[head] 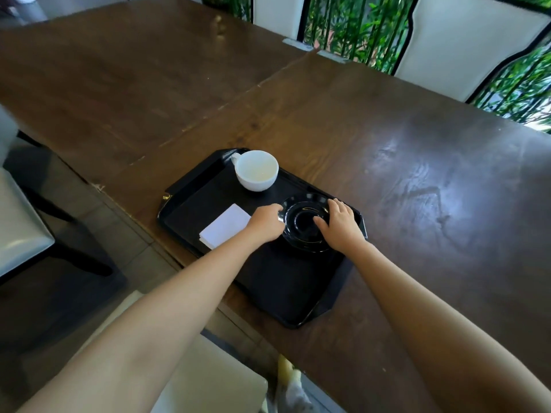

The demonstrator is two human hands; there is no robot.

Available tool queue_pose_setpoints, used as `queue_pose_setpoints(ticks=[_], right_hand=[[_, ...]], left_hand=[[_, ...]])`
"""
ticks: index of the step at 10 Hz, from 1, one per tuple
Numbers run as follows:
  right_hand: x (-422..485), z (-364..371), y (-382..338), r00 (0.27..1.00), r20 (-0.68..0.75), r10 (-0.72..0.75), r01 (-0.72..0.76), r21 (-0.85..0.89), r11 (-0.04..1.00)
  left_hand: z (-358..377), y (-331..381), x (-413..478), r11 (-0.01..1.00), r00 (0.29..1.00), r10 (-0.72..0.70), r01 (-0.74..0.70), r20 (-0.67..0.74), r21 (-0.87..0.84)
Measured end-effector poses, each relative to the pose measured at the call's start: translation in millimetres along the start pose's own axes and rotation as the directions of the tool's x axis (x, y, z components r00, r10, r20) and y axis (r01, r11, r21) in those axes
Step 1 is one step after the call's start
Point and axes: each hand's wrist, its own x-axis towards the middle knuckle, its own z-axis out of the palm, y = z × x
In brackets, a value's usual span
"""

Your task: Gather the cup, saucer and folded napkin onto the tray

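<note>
The tray [277,281] is crowded across its far half: a white cup [258,170] stands at 11 o'clock, a folded napkin [225,228] lies at 9 o'clock, and a black saucer [305,225] at 1 o'clock is flanked by both hands, the left hand [267,223] and right hand [341,223], on its rim. The tray's near half at 6 o'clock is bare. The bench [432,189] is open from 12 round to 3 o'clock; chair backs [465,40] line its far edge.

Daylight glare on the table [417,180]; wide-angle edges bend.
</note>
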Motion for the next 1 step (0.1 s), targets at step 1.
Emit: queue_pose_setpoints(ticks=[1], right_hand=[[6.4, -22.3, 0.8, 0.994, 0.100, 0.044, -0.040, -0.041, 0.998]], left_hand=[[-20.0, 13.4, -4.8, 0.998, 0.999, -0.013, 0.010, 0.045, 0.068]])
